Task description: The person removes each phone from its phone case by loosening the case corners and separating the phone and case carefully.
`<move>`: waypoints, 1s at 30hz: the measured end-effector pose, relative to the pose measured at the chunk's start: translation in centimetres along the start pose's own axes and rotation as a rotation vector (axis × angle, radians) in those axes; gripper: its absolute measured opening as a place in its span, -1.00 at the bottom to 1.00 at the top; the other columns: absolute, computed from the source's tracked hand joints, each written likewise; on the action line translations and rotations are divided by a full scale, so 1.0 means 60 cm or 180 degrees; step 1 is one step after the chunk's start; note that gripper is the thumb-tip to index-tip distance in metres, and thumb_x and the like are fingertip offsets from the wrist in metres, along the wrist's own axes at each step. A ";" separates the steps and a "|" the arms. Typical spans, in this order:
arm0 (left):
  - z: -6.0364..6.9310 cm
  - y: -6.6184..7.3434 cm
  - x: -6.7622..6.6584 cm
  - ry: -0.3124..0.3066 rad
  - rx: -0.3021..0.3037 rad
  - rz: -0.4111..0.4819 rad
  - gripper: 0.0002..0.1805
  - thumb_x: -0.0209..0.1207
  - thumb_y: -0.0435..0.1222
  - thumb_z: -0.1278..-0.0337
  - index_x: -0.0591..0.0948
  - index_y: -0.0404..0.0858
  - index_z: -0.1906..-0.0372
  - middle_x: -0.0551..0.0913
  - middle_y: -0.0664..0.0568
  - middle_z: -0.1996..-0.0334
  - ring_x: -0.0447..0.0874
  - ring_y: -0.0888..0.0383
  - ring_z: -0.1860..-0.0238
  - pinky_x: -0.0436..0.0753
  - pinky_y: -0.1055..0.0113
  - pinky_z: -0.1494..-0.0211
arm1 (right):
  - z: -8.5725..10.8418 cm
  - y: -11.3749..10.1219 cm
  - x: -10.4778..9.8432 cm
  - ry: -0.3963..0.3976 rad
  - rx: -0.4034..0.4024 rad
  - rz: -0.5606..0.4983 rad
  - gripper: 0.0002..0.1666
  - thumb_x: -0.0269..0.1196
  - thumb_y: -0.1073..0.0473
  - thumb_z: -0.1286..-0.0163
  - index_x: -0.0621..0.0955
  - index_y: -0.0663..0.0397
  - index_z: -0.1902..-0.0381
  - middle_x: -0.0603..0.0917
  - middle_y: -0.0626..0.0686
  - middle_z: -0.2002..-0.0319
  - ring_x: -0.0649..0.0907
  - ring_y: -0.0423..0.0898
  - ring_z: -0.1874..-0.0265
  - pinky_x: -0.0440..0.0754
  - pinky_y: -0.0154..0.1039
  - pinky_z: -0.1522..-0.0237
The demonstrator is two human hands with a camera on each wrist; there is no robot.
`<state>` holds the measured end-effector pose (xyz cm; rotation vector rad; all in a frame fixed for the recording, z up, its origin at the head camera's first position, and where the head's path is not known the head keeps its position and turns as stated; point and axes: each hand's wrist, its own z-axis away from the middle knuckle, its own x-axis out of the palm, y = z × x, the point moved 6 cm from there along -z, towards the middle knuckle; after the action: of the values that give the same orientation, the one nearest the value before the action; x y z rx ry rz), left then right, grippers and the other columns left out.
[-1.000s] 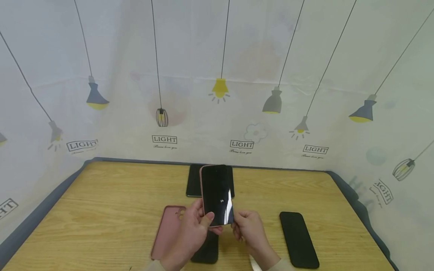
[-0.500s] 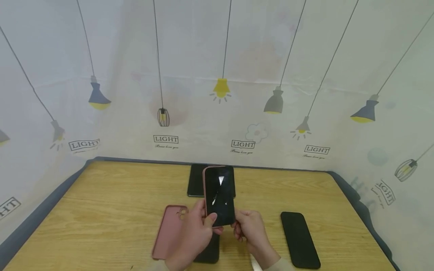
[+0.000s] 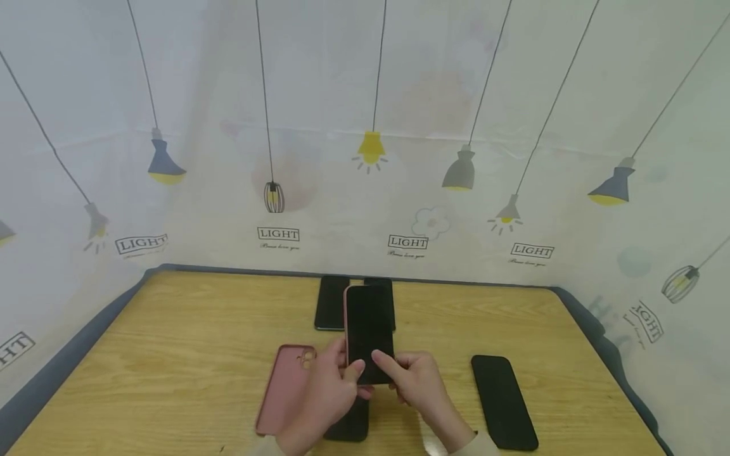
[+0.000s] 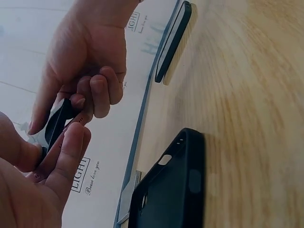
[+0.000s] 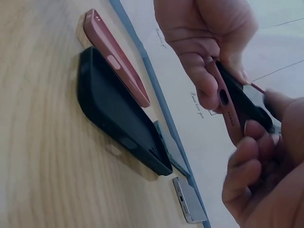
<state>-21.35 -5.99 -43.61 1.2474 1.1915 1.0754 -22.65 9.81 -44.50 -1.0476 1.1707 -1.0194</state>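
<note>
A phone with a dark screen (image 3: 365, 323) sits in a pink phone case (image 5: 232, 121), tilted up above the table. My left hand (image 3: 327, 386) grips its lower left side, thumb over the front and fingers behind. At the lower right corner, my right hand (image 3: 419, 383) pinches phone and case, its thumb lying on the screen and its fingers curled beneath. The right wrist view shows the case's port hole and bottom edge between both hands. How fully the phone is seated in the case I cannot tell.
Another pink case (image 3: 282, 396) lies left of the hands. A black case (image 3: 350, 421) is partly hidden under them. Two dark phones (image 3: 331, 304) lie at the table's (image 3: 171, 335) back edge. A black phone-shaped object (image 3: 504, 402) lies at the right.
My right thumb has moved from the corner up onto the screen. The phone has come slightly lower, and the bright reflection on its screen is gone. My left hand keeps its grip.
</note>
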 end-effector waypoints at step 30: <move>-0.006 0.003 0.008 -0.0235 -0.0235 0.0448 -0.54 0.13 -0.46 -0.49 0.35 -0.50 -0.36 0.72 -0.39 -0.02 0.83 -0.16 0.17 0.83 0.09 0.24 | 0.005 -0.008 -0.028 -0.0534 -0.0112 -0.0470 -0.55 0.29 0.17 -0.52 0.61 0.63 0.27 0.67 0.02 0.54 0.64 -0.20 0.59 0.66 -0.36 0.50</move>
<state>-21.64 -5.44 -43.43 1.3172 1.0114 1.1559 -22.58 11.36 -43.69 -1.2377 0.9893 -1.0070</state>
